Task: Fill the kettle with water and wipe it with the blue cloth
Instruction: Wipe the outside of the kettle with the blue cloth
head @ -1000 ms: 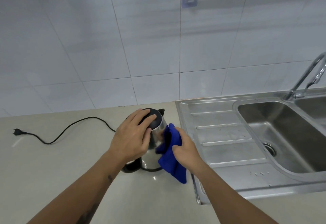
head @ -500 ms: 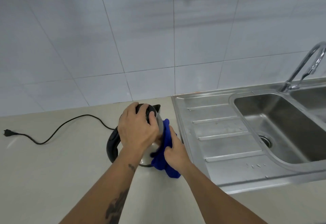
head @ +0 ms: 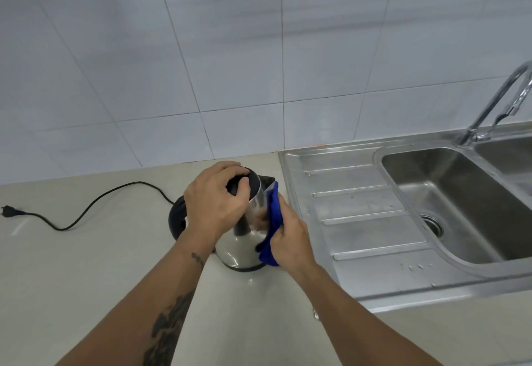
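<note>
On the worktop (head: 86,279), the left hand (head: 214,210) clamps the kettle (head: 241,239) lid, steadying it; at three o'clock, right hand (head: 289,239) fingers grip the blue cloth (head: 273,216) against its side.

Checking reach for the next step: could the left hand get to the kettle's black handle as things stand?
Probably yes. The left hand grips the lid of the kettle, and the black handle curves just below its wrist, with nothing between them.

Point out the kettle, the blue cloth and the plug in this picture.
kettle (head: 236,246): head view, on its shiny steel body.
blue cloth (head: 273,207): head view, on its upper fold against the kettle.
plug (head: 7,210): head view, on the plug's black body.
</note>
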`<state>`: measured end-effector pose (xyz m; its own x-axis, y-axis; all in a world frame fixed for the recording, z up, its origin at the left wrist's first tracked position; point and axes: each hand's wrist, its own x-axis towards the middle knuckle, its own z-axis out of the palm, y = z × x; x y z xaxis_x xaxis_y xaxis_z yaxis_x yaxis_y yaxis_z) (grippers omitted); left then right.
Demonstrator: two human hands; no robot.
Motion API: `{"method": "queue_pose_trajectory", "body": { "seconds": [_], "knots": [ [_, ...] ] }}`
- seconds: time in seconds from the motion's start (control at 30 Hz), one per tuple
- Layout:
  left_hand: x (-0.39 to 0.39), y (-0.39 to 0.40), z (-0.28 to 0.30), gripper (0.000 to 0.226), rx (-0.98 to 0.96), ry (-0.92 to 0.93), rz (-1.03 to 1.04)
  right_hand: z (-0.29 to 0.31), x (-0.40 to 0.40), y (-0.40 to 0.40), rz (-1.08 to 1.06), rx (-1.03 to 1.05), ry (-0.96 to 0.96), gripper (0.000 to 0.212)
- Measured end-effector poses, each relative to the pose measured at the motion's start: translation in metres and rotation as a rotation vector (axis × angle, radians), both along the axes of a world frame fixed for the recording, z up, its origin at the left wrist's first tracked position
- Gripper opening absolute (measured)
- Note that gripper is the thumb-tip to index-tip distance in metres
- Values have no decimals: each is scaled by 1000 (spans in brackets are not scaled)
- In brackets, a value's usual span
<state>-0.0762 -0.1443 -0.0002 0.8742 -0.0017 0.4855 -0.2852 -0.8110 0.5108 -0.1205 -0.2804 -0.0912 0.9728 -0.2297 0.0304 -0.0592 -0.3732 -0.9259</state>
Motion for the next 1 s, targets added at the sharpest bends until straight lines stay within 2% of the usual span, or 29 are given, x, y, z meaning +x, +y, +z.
{"method": "queue_pose_trajectory", "body": {
  "seconds": [0.13, 0.2, 0.33, 0.4, 0.5, 0.67, 0.73, 0.87, 1.0],
  "knots": [
    [2, 3, 5, 23, -41, 18, -74, -15, 3, -9, 78, -7, 94, 61],
    [6, 5, 8, 23, -63, 73, -80, -14, -8, -2, 73, -25, 15, 59],
    [15, 5, 14, 13, -168, 182, -63, -11, -32, 20, 3, -70, -167, 72],
    [17, 3, 16, 13, -205, 221, -45, -12, -30, 24, -31, -29, -215, 67],
    [18, 1, 17, 13, -228, 254, -35, -2, -18, 16, -25, 45, -169, 63],
    [18, 0, 20, 11, -280, 305, -49, -8, -7, -12, 75, 98, 32, 66],
    [19, 0, 21, 11, -298, 339, -76, -12, -14, -15, 69, 76, 30, 64],
    [20, 1, 26, 15, -321, 401, -159, -5, -21, -15, 67, -35, -135, 61],
    [22, 1, 29, 21, -365, 445, -233, 9, -18, -19, 184, -142, -152, 64]
  ]
}}
